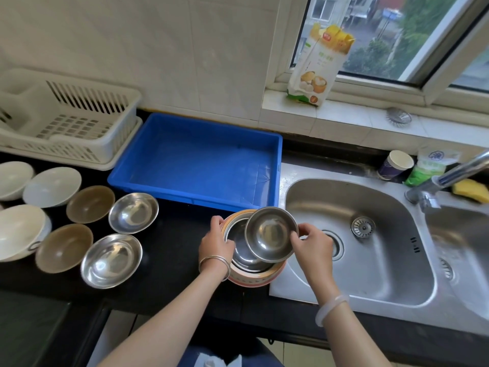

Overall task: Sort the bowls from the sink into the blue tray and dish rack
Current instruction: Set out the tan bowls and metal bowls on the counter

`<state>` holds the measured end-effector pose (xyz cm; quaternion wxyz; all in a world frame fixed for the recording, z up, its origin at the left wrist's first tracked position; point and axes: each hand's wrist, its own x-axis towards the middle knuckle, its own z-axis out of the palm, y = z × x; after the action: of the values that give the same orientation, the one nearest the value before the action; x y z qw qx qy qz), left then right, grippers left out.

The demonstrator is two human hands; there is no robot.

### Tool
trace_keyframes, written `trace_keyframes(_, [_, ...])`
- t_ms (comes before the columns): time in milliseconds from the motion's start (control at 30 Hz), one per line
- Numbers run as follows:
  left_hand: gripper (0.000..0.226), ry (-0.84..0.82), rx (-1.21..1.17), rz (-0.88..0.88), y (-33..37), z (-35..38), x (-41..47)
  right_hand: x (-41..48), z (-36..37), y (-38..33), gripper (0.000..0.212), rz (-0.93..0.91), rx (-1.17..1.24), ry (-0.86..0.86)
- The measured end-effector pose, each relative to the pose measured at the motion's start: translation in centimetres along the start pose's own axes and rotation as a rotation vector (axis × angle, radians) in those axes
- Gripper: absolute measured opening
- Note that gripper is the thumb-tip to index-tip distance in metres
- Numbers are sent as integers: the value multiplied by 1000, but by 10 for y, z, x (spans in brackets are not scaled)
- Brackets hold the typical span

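A stack of bowls [254,276] stands on the black counter at the sink's left edge: a patterned orange-rimmed bowl with steel bowls inside. My left hand [215,241] grips the stack's left rim. My right hand [311,243] holds a small steel bowl [271,234] tilted above the stack. The blue tray [201,160] behind it holds nothing. The white dish rack [68,120] sits at the back left. The steel sink [370,250] to the right has no bowls in it.
Several bowls lie on the counter at left: two steel [133,212], two brown [90,203], several white [51,186]. A faucet [449,176], a paper cup [395,165] and a yellow sponge [471,190] stand behind the sink. A flour bag [317,67] is on the windowsill.
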<state>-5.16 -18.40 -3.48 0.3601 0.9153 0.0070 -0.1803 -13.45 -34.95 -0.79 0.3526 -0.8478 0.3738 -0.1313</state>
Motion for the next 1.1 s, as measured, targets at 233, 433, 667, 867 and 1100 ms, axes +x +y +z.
trace_keyframes(233, [11,131,38,68,5,-5,-2,3,-9,2,9,36,54,2])
trace_keyframes(433, [5,170,-3,56,10,-14,1,3,-16,0,8,69,117,-27])
trace_keyframes(667, [7,239,-154,22,11,-43,2,12,-22,-16,13,100,277,-118])
trace_keyframes(867, [5,251,-307,-76,-13,-88,2,22,-7,-53,14,107,425,-248])
trace_keyframes(1100, [8,313,-360,-193,-71,-114,-15,26,50,-96,15,78,391,-385])
